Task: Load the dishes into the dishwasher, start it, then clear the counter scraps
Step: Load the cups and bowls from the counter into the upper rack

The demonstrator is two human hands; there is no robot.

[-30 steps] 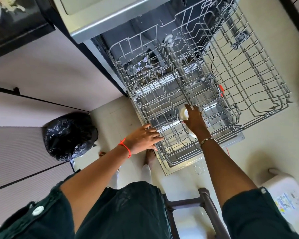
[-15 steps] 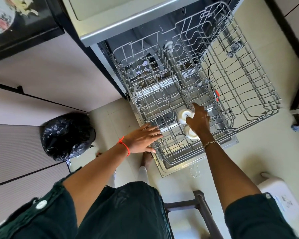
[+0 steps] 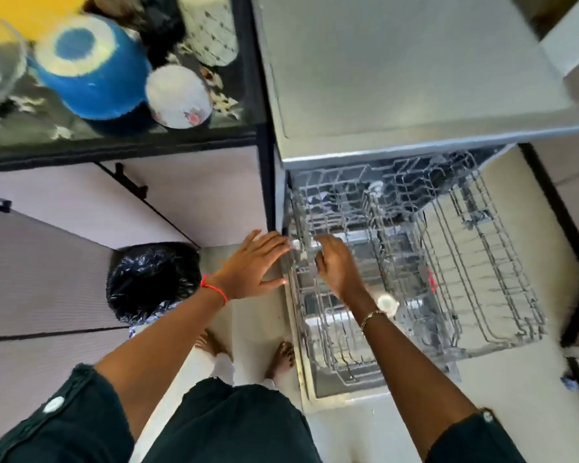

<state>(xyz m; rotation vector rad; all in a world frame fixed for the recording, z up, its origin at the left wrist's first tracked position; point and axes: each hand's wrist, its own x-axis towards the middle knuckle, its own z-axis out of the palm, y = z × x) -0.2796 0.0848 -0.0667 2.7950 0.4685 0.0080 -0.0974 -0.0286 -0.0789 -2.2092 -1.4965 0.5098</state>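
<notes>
Fingers of the left hand (image 3: 254, 262) lie straight and spread at the left edge of the dishwasher rack (image 3: 475, 228). Those of the right hand (image 3: 336, 265) look curled there, perhaps on a wire, but it's too blurred to tell. A small white cup (image 3: 387, 304) sits mid-rack. I'd judge it light, brittle and slick, best taken by its rim.

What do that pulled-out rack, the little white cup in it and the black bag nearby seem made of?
The rack looks like metal wire with a pale grey coating: thin crossed rods. The white cup seems glazed ceramic, smooth and bright, though plastic is possible. The black bag looks like thin plastic film: crinkled, glossy highlights.
</notes>
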